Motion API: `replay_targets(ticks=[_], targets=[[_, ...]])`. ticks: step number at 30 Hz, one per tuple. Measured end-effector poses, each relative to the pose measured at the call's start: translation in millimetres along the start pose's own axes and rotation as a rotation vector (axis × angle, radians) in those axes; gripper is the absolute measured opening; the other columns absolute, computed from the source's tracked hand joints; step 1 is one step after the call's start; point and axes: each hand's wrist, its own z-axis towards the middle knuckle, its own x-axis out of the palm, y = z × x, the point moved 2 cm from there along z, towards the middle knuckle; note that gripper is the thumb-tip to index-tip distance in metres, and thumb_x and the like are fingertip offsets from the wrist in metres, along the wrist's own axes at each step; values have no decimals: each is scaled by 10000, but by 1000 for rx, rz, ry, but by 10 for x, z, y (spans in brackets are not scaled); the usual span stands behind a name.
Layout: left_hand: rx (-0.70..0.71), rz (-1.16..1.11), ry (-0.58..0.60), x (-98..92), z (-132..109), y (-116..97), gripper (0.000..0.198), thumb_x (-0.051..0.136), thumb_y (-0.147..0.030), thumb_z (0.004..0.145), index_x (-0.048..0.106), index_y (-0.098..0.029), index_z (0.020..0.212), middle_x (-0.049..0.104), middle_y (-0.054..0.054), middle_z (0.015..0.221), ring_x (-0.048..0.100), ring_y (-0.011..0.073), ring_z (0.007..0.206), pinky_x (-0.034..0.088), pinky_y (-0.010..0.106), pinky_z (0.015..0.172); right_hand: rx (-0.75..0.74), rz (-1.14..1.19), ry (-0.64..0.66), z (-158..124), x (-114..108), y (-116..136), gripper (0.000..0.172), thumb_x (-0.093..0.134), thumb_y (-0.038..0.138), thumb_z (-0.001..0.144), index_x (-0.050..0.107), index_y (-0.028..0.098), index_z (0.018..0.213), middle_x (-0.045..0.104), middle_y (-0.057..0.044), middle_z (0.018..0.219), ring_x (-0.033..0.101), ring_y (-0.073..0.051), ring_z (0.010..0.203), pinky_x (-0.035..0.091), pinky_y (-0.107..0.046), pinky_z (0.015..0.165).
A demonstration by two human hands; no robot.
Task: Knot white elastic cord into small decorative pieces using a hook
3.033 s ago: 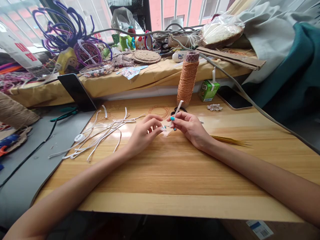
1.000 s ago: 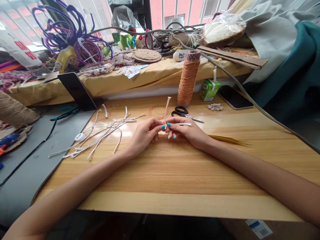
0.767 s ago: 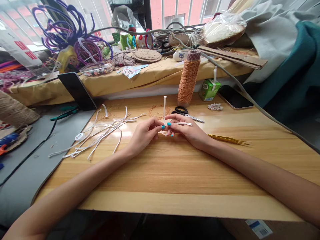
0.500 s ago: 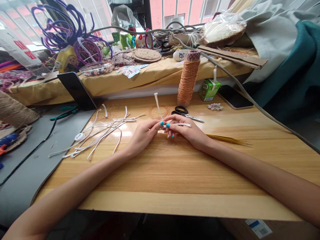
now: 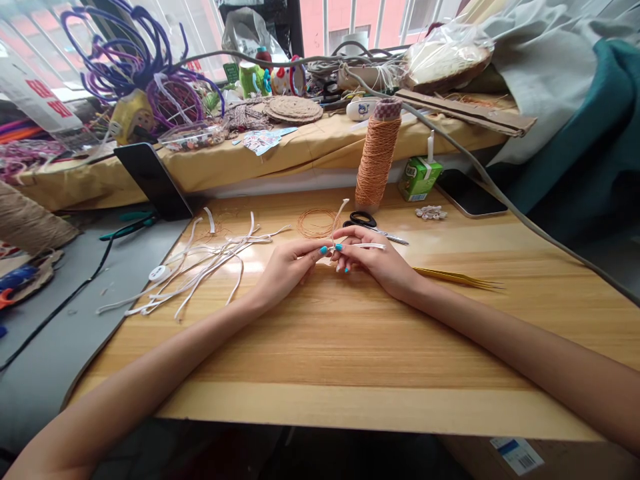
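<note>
Both my hands meet over the middle of the wooden table. My left hand [image 5: 295,262] pinches a white cord [image 5: 341,215] between thumb and fingers. My right hand [image 5: 376,259] grips the same piece just beside it, fingertips almost touching. One end of the cord points up and away, tilted to the right; another white end lies over my right hand. The part between my fingertips is mostly hidden. A coil of thin copper-coloured wire [image 5: 318,223] lies just beyond my hands, with black-handled scissors [image 5: 363,220] to its right.
Several loose white cords [image 5: 210,267] lie left, near a round white tag [image 5: 159,273]. Gold tweezers [image 5: 457,278] are right of my hand. An orange thread spool [image 5: 379,157], green carton [image 5: 419,179], phone [image 5: 471,193] and small white pieces [image 5: 431,213] stand or lie behind.
The upright end of the white cord has swung from leaning left to leaning right. My fingertips have shifted slightly right; my arms stay nearly in place.
</note>
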Motion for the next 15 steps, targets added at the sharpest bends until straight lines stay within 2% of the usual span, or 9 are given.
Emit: replay_targets(ticks=[6, 11, 15], targets=[[-5, 19, -21, -1, -13, 2, 283, 470, -192, 782, 650, -133, 993, 474, -32, 475, 379, 54, 381, 308, 174, 399, -8, -11, -15, 3, 2, 7, 131, 516, 169, 748, 524, 150, 877, 590, 16, 621, 560, -82, 546, 423, -205, 530], [59, 58, -43, -2, -22, 14, 279, 466, -151, 777, 652, -153, 984, 623, 27, 714, 402, 35, 391, 338, 171, 398, -4, -29, -14, 0, 1, 7, 148, 551, 207, 731, 539, 155, 869, 601, 6, 653, 566, -98, 578, 428, -226, 547], [104, 114, -52, -3, -19, 31, 253, 485, -175, 795, 656, -182, 981, 649, 52, 897, 447, 36, 450, 349, 163, 414, -26, -81, -13, -6, 3, 12, 237, 626, 283, 687, 551, 148, 868, 596, 4, 662, 544, -96, 569, 418, -230, 537]])
